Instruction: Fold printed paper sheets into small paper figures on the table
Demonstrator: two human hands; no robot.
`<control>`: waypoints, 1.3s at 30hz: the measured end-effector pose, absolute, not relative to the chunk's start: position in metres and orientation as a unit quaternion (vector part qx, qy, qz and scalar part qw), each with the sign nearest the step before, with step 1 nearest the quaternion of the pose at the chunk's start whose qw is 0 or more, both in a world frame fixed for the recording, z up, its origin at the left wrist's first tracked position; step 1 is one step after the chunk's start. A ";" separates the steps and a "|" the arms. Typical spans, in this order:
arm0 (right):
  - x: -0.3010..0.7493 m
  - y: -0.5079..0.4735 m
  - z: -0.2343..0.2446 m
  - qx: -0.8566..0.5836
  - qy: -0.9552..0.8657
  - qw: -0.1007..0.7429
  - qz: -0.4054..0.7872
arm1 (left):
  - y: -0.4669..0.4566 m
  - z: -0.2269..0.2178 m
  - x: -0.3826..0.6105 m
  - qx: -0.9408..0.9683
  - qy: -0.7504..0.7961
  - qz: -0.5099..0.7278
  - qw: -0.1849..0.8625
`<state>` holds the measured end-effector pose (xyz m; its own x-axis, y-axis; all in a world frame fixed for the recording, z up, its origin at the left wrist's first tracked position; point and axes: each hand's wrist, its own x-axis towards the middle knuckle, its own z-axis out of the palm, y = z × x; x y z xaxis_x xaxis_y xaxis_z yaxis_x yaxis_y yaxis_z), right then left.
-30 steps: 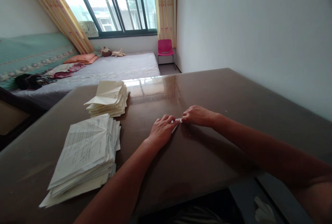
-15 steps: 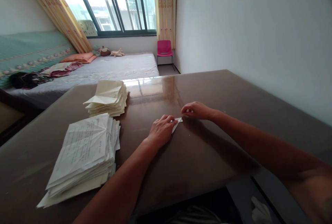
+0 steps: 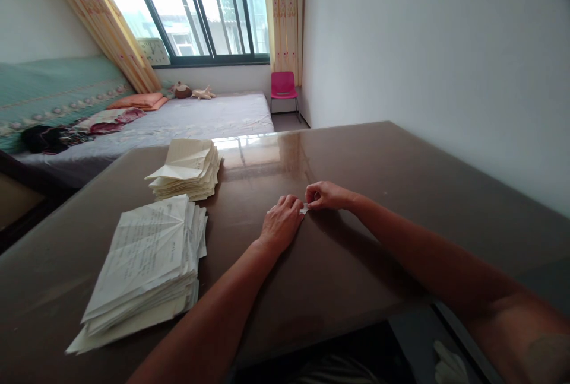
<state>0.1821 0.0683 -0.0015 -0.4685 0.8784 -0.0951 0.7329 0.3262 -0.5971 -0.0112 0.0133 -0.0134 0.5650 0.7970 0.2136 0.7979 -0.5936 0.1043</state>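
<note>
A small piece of folded white paper (image 3: 304,209) lies on the brown table (image 3: 356,158), mostly covered by my hands. My left hand (image 3: 283,218) rests over its left part, fingers bent and pressing it to the tabletop. At its right end my right hand (image 3: 327,195) pinches the paper between thumb and curled forefinger. To the left stands a stack of creased printed sheets (image 3: 142,253), and behind it a stack of yellowish folded paper (image 3: 189,164).
Beyond the table is a bed (image 3: 231,108) with pillows and stuffed toys. A pink chair (image 3: 284,85) stands by the window in the far corner. The white wall (image 3: 423,45) runs along the right side.
My right hand has moved left and closer, now pinching the paper's end. The paper has been turned beneath my left hand, which has shifted slightly; less of it shows.
</note>
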 end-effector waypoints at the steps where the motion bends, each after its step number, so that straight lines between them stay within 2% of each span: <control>1: 0.183 0.068 -0.002 -0.497 -0.803 0.133 0.301 | 0.013 -0.014 -0.011 -0.885 -0.449 -0.121 0.003; 5: 0.189 0.066 -0.002 -0.480 -0.776 0.160 0.377 | 0.013 -0.015 -0.011 -0.891 -0.434 -0.131 0.012; 8: 0.197 0.067 -0.001 -0.429 -0.755 0.159 0.469 | 0.012 -0.016 -0.012 -0.893 -0.427 -0.142 0.013; 10: 0.203 0.069 0.000 -0.391 -0.762 0.158 0.491 | 0.013 -0.017 -0.012 -0.892 -0.428 -0.145 0.009; 14: 0.207 0.076 -0.004 -0.352 -0.800 0.169 0.455 | 0.013 -0.017 -0.013 -0.892 -0.428 -0.146 0.002; 18: 0.203 0.079 -0.007 -0.386 -0.804 0.174 0.418 | 0.013 -0.016 -0.013 -0.893 -0.427 -0.143 -0.001; 31: 0.186 0.080 0.005 -0.468 -0.797 0.100 0.369 | 0.010 -0.016 -0.012 -0.895 -0.432 -0.107 0.031; 39: 0.175 0.077 0.001 -0.555 -0.723 0.135 0.389 | 0.007 -0.014 -0.013 -0.898 -0.428 -0.100 0.029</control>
<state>0.1752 0.0765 0.0005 -0.3467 0.9074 -0.2377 0.6980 0.0803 -0.7116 -0.0131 0.0069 -0.0144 0.6137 0.7627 0.2041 0.7744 -0.6319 0.0329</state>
